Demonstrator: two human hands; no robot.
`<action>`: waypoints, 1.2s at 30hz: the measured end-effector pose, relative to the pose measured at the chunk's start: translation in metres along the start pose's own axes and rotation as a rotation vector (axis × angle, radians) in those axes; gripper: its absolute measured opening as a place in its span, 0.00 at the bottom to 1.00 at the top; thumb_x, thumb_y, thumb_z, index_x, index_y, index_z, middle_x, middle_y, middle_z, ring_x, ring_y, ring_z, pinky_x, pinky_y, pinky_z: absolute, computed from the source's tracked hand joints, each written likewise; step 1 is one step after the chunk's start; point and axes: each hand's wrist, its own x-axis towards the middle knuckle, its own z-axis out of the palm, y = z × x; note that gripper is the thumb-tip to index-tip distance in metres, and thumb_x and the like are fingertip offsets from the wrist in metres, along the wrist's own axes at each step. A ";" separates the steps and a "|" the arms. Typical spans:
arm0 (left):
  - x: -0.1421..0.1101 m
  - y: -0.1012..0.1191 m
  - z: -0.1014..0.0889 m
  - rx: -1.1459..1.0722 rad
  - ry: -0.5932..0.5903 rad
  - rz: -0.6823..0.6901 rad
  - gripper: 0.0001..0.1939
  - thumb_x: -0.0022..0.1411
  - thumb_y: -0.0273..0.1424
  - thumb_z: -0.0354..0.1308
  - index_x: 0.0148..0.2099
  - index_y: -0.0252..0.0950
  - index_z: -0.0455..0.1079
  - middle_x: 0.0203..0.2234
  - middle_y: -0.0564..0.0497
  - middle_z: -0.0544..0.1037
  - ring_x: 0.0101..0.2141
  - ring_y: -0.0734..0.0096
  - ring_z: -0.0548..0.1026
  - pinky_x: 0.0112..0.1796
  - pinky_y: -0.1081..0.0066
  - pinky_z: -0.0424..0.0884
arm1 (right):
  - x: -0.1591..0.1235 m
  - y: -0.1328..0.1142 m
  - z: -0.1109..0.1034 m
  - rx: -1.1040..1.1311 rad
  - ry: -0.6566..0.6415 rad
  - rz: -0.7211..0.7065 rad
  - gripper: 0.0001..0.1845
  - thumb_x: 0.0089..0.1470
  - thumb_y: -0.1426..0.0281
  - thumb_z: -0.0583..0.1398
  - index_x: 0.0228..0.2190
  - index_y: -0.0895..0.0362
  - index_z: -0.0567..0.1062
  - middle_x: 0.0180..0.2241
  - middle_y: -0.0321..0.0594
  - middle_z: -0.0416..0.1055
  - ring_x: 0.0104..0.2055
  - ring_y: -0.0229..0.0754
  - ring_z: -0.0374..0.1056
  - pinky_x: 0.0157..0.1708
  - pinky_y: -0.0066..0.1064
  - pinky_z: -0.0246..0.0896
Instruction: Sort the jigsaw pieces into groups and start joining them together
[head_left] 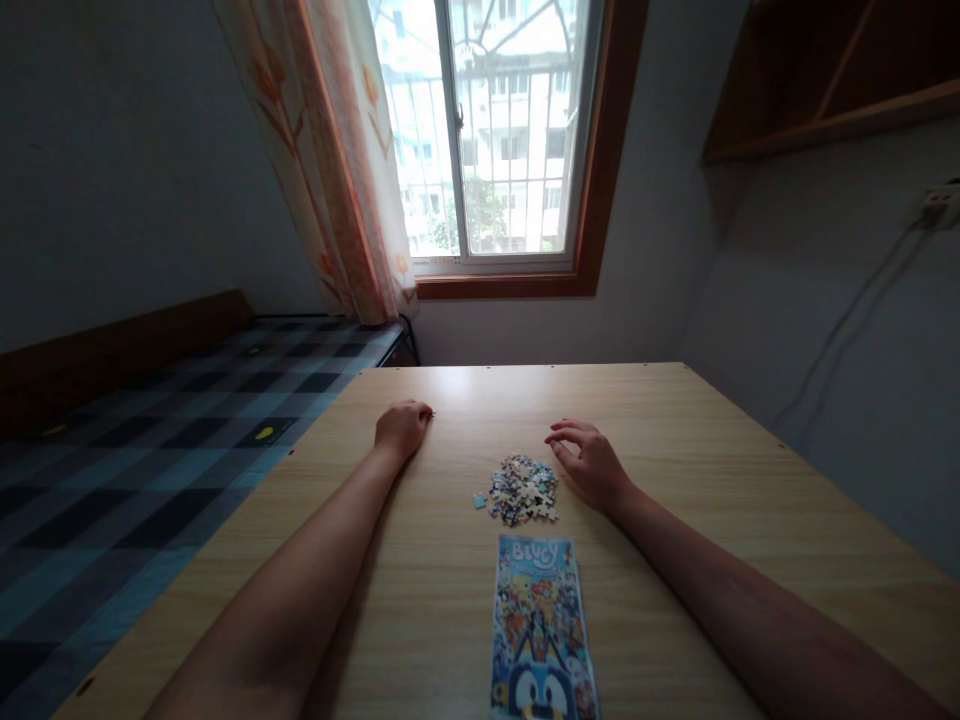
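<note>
Left hand (403,428) at the far left part of the wooden table (675,600), left of the puzzle pile and farther off; fingers curled in, tips pressed together, apparently pinching a small bit (432,413) that sticks out on the right side, too tiny and dark to identify. Most of its fingers hidden behind the back of the hand. Right hand (589,462) just beside the pile's far right side, fingers loosely bent and parted, nothing seen between them; palm underside hidden, contact with the table can't be told. Puzzle pile (523,490) sits mid-table between the two hands, pieces heaped and overlapping, so lower ones are covered and prints unreadable. One loose piece (480,501), light blue, lies just left of the pile, apart from it. Picture sheet (541,625) flat on the near side of the pile, "Bluey" title at its far end, a blue dog face at the near end cut off by the frame; smaller figures and the line under the title hard to make out. Both forearms run out of frame at the near edge. Checked bed on the left, partly cut off; curtain and bright, washed-out window at the far side; wall shelf upper right, cropped, dark inside; socket and cable at far right, dim.
</note>
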 end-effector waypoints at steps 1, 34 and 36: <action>0.004 -0.002 0.002 -0.009 0.001 0.005 0.14 0.64 0.33 0.53 0.41 0.41 0.81 0.41 0.47 0.81 0.44 0.58 0.76 0.43 0.66 0.71 | 0.000 0.000 0.000 0.004 -0.002 -0.002 0.10 0.57 0.67 0.59 0.33 0.52 0.82 0.43 0.44 0.78 0.52 0.50 0.69 0.56 0.47 0.61; -0.005 0.080 -0.076 -0.333 -0.875 0.413 0.09 0.46 0.34 0.67 0.33 0.40 0.81 0.24 0.55 0.78 0.24 0.75 0.70 0.27 0.76 0.62 | 0.003 0.011 -0.003 0.121 -0.024 0.125 0.12 0.55 0.63 0.58 0.33 0.53 0.81 0.40 0.43 0.80 0.46 0.49 0.73 0.51 0.42 0.64; -0.015 0.096 -0.078 -0.228 -0.983 0.432 0.11 0.45 0.35 0.67 0.34 0.40 0.81 0.26 0.54 0.80 0.24 0.75 0.71 0.28 0.75 0.64 | 0.002 0.010 -0.003 0.119 -0.027 0.132 0.13 0.55 0.63 0.58 0.34 0.54 0.81 0.40 0.43 0.80 0.47 0.49 0.73 0.52 0.42 0.63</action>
